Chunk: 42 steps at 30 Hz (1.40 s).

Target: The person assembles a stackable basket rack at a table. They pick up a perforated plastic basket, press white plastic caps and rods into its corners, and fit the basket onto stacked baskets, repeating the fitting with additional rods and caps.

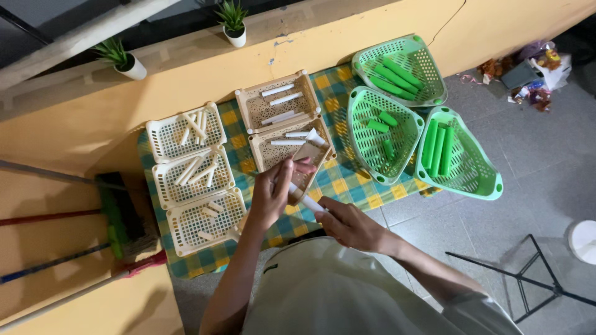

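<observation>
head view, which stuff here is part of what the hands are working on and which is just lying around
In use:
left hand and right hand, both on a white tube
beige baskets with white tubes
white baskets with white pieces
green baskets with green tubes
checked cloth

Lying about:
potted plants on the ledge
brooms
litter on the floor
black stand

Both hands meet over a checked worktop [347, 183]: the left hand [270, 195] and right hand [351, 224] hold a white tube [304, 198] beside a beige basket [292, 149]. Green baskets [379, 133] hold green tubes [388, 118].
</observation>
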Available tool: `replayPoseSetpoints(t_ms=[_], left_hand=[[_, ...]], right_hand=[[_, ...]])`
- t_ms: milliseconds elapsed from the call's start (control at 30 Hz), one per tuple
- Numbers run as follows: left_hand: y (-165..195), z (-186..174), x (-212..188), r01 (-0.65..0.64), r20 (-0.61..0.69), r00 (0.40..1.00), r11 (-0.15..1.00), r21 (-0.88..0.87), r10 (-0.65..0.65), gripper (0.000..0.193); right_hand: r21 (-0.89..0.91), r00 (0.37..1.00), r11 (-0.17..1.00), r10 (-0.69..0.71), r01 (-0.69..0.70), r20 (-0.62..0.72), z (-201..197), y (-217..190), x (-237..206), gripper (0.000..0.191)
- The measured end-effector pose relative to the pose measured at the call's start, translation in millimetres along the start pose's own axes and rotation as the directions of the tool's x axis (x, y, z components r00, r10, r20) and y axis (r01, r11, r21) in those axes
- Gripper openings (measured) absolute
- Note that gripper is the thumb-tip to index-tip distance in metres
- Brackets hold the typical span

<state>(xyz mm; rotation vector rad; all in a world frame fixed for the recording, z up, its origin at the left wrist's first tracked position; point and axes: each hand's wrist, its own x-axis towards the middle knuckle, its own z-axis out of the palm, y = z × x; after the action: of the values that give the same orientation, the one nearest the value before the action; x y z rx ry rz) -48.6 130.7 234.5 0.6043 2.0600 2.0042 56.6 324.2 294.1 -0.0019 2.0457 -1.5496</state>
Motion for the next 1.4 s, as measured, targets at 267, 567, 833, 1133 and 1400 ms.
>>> replayPoseSetpoints(t_ms=[267,567,833,1133,1400], left_hand=[[29.2,-18.3,6.5,-0.094,0.154,0.983,0.994,-0.052,0.101,0.044],[26.3,-17.1,3.2,-0.113,0.256,0.962,0.992,0.058,0.095,0.041],[23.8,-19.1,5.4,-0.239,0.342,0.914,0.971,0.018,0.218,0.072],[29.9,-19.8,2.2,-0.212,0.421,0.886,0.977,-0.007,0.195,0.082],[36.9,-16.3,-2.6,-0.088,0.4,0.909,0.992,-0.087,0.116,0.083]], right_hand=[[-0.198,0.989,0.973,-0.133,0.117,-0.067,-2.9,-4.9,10.8,0.028],[-0.502,0.946,0.848,-0.283,0.17,-0.156,14.1,20.1,20.4,0.03],[-0.614,0.877,0.762,-0.422,0.206,-0.228,33.1,37.8,18.7,0.028],[-0.369,0.958,0.923,-0.199,0.111,-0.208,32.8,28.0,14.6,0.027],[-0.314,0.96,0.934,-0.229,0.17,-0.162,31.6,30.1,13.5,0.028]])
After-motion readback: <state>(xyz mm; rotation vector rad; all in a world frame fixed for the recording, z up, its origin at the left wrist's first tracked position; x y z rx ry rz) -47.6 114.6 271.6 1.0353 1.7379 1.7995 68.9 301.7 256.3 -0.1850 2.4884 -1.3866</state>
